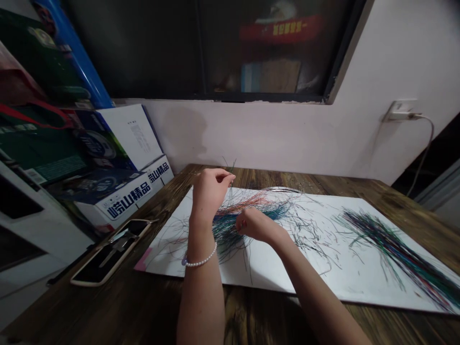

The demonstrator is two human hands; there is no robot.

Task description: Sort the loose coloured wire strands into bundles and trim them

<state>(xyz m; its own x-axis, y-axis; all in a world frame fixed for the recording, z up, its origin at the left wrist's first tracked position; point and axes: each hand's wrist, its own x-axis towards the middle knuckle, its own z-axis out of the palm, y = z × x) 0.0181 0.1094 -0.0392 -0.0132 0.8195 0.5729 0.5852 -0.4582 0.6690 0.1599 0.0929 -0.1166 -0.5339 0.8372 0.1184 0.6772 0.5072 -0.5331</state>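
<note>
My left hand (211,190), with a pearl bracelet (201,261) at the wrist, is raised above the white board (266,268). Thumb and forefinger are pinched on a few thin green strands (232,166) that stick up past the fingertips. Lower and to the right, my right hand (257,224) is closed over a loose pile of thin strands (226,235), teal, green and orange, which look like fine wires. Its fingertips are turned away, so whatever they grip is hidden. Short loose strands (311,235) lie scattered beside that hand.
A thick multicoloured strand bundle (391,251) lies on the board's right. Left on the wooden table (158,302) is a cream-rimmed black tray (108,258) with a metal tool (120,242). Stacked boxes (125,191) stand at left. A window (201,48) and wall socket (400,112) are behind.
</note>
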